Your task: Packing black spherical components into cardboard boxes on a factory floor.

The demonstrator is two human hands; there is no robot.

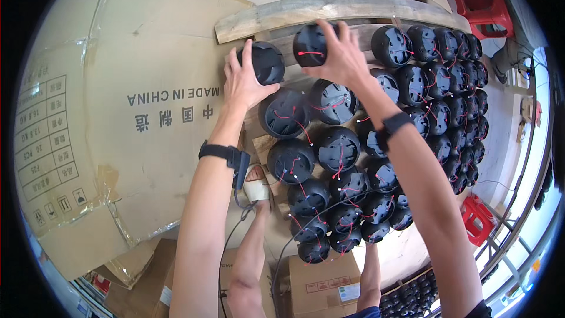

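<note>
My left hand [241, 84] is closed around the side of a round black plastic housing [268, 63] at the far left corner of the stacked rows. A second round black housing [307, 46], with a short red wire across its face, sits in the grip of my right hand [343, 60]. The two housings are a small gap apart. Just nearer to me stand more black housings [285, 113] in rows, many with open faces up and thin red wires with small connectors lying over them. My right forearm hides part of these rows.
A large brown cardboard sheet [159, 53] covers the left side. Behind the rows runs a wooden plank [329, 9]. Red plastic stools [479, 9] stand at the far right. My foot in a white sandal [256, 189] and a cardboard box [321, 280] are nearer. Dark cables hang beside my leg.
</note>
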